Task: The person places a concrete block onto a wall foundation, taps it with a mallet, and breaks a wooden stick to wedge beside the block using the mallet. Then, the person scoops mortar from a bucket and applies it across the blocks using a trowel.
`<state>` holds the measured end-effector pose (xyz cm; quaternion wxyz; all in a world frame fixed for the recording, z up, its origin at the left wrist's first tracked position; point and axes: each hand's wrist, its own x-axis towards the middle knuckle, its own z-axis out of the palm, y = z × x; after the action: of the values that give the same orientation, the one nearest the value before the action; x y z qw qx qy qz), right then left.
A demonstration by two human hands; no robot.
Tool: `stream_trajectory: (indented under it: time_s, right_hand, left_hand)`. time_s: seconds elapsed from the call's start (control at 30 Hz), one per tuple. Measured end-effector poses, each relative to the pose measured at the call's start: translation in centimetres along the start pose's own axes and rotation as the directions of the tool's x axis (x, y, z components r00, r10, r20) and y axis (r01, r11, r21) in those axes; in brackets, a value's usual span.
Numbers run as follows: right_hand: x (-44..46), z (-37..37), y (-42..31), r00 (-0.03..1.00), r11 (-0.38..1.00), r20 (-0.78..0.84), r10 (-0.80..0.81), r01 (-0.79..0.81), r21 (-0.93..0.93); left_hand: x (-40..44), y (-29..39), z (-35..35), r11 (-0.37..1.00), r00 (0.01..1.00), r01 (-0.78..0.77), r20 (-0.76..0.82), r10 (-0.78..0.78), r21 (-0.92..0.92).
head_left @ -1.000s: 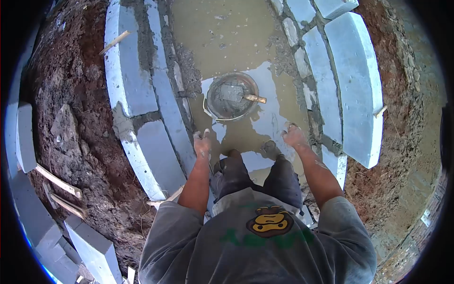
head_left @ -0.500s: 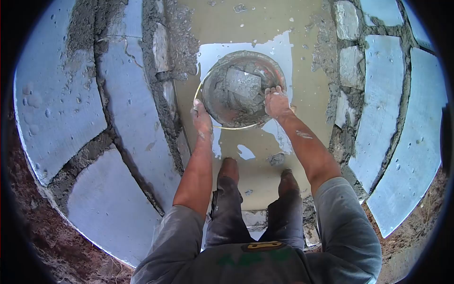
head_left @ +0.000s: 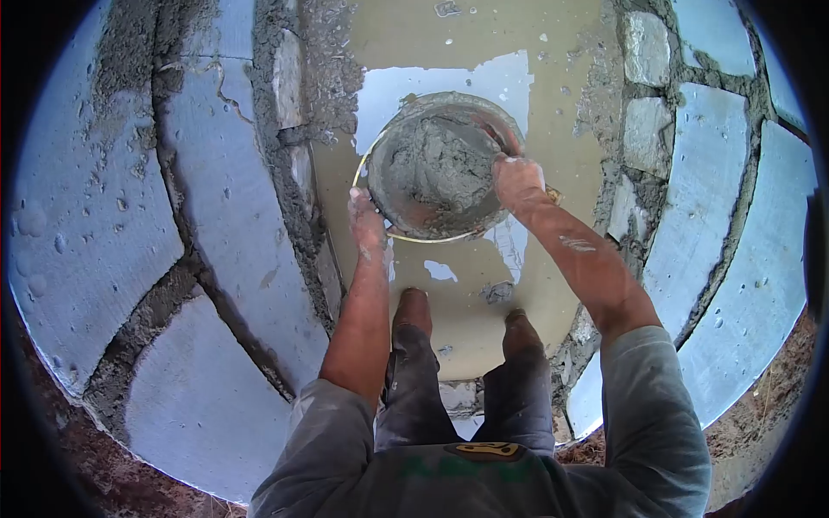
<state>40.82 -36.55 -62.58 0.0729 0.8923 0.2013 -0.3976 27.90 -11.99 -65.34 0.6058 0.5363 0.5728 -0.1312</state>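
Note:
A round bucket (head_left: 414, 226) of wet grey mortar (head_left: 432, 164) is in front of me, above muddy water. My left hand (head_left: 367, 223) is closed at its left side, on the thin yellowish bucket handle (head_left: 357, 168) that curves round the rim. My right hand (head_left: 520, 183) is closed in a fist over the right rim. It grips a trowel, whose wooden handle end (head_left: 553, 196) sticks out behind the fist. The trowel's blade is mostly hidden, seen nearly edge-on or sunk at the right of the mortar.
Pale stone slabs with mortar joints flank me, a left slab (head_left: 233, 173) and a right slab (head_left: 699, 181). Rough stone blocks (head_left: 648, 134) line the inner edge. Muddy water (head_left: 553, 285) with bright reflections lies around my feet (head_left: 414, 311). A mortar lump (head_left: 497, 293) lies in it.
The trowel blade lay flat across the mortar earlier; now it has turned and moved to the right side of the bucket. My right hand has rotated and shifted slightly right. My left hand stays.

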Motion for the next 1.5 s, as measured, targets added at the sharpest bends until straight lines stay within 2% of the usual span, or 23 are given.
stream_trajectory:
  time_s: [0.07, 0.13, 0.17, 0.23, 0.33, 0.47, 0.53, 0.57, 0.67, 0.73, 0.83, 0.93, 1.03, 1.13, 1.23, 1.33, 1.43, 1.5]
  right_hand:
    - [-1.9, 1.9, -1.0, 0.999, 0.998, -0.028, 0.033, -0.032, 0.045]
    - [-2.8, 3.8, -2.4, 0.993, 0.993, -0.047, 0.105, -0.102, 0.059]
    - [-3.1, 4.6, -2.7, 0.993, 0.996, -0.082, 0.089, -0.089, -0.006]
    - [-4.3, 4.5, -2.5, 0.995, 0.998, -0.09, 0.049, -0.052, -0.021]
    - [-5.3, 5.0, -2.5, 0.991, 0.997, -0.127, 0.034, -0.043, -0.068]
    - [-6.9, 4.0, -1.6, 0.996, 0.998, -0.089, -0.031, 0.027, -0.048]
    - [-8.3, 2.5, -0.5, 0.986, 0.976, -0.03, -0.165, 0.158, -0.152]
    - [-9.0, 1.5, -0.1, 0.973, 0.954, 0.009, -0.23, 0.228, -0.197]
    - [-8.1, 0.9, 1.4, 0.993, 0.994, -0.081, -0.082, 0.076, -0.084]
    - [-5.5, -1.5, 1.8, 0.995, 0.992, -0.007, 0.102, -0.102, -0.068]
    - [-1.8, -1.8, 0.9, 0.967, 0.995, 0.245, 0.064, -0.045, -0.085]
    - [-4.3, -2.9, -0.1, 0.96, 1.0, 0.278, 0.016, -0.013, -0.01]
    - [-6.9, -2.5, -1.1, 0.927, 0.993, 0.368, -0.065, 0.096, -0.068]
    - [-6.6, -0.1, -4.0, 0.936, 0.994, 0.333, -0.112, 0.102, 0.045]
    - [-3.8, 1.1, -7.3, 0.934, 0.979, 0.333, -0.133, 0.071, 0.193]
    - [-3.9, 3.0, -7.2, 0.957, 0.957, 0.272, -0.098, 0.016, 0.291]
    - [-3.8, 4.7, -6.2, 0.856, 0.915, 0.326, -0.402, 0.364, 0.173]
    - [-5.2, 4.0, -5.6, 0.838, 0.928, 0.404, -0.367, 0.301, 0.219]
  left_hand:
    - [-0.2, -0.9, 0.0, 0.998, 1.0, 0.02, -0.011, -0.02, -0.061]
    - [-3.9, 2.4, 1.8, 0.96, 0.995, 0.08, -0.029, -0.092, -0.267]
    - [-3.5, 1.8, 1.5, 0.971, 0.997, 0.066, -0.019, -0.072, -0.229]
    - [-2.0, 0.6, 0.7, 0.99, 1.0, 0.027, 0.009, -0.026, -0.139]
    - [-2.9, 0.8, 1.4, 0.992, 0.995, 0.012, -0.093, -0.024, -0.123]
    - [-5.2, 3.1, 1.9, 0.983, 0.992, 0.085, -0.076, -0.098, -0.165]
    - [-4.1, 2.2, 1.9, 0.978, 0.993, 0.063, -0.082, -0.081, -0.201]
    - [-3.3, 1.4, 1.7, 0.988, 0.995, 0.038, -0.082, -0.051, -0.152]
    - [-1.8, 0.1, 0.8, 1.0, 0.997, -0.007, -0.074, 0.005, -0.023]
    - [-2.6, 1.0, 0.9, 1.0, 0.999, -0.003, -0.053, 0.004, 0.017]
    - [-2.6, 0.7, 1.3, 0.999, 0.995, -0.027, -0.098, 0.03, 0.034]
    - [-3.3, 2.1, 1.4, 0.992, 0.995, 0.07, -0.06, -0.076, -0.101]
    - [-3.7, 2.5, 1.7, 0.989, 0.989, 0.102, -0.099, -0.112, -0.105]
    - [-1.0, -1.2, 1.2, 0.996, 0.995, -0.049, -0.094, 0.042, -0.079]
    - [-1.0, -1.0, 0.4, 0.999, 0.997, -0.015, -0.076, 0.013, -0.029]
    - [-4.3, 1.6, 1.1, 0.961, 0.997, 0.045, -0.05, -0.061, -0.274]
    - [-3.5, -0.1, 1.4, 0.953, 0.999, -0.016, -0.042, 0.004, -0.304]
    - [-5.3, 1.3, 1.7, 0.961, 1.0, 0.006, -0.012, -0.01, -0.275]
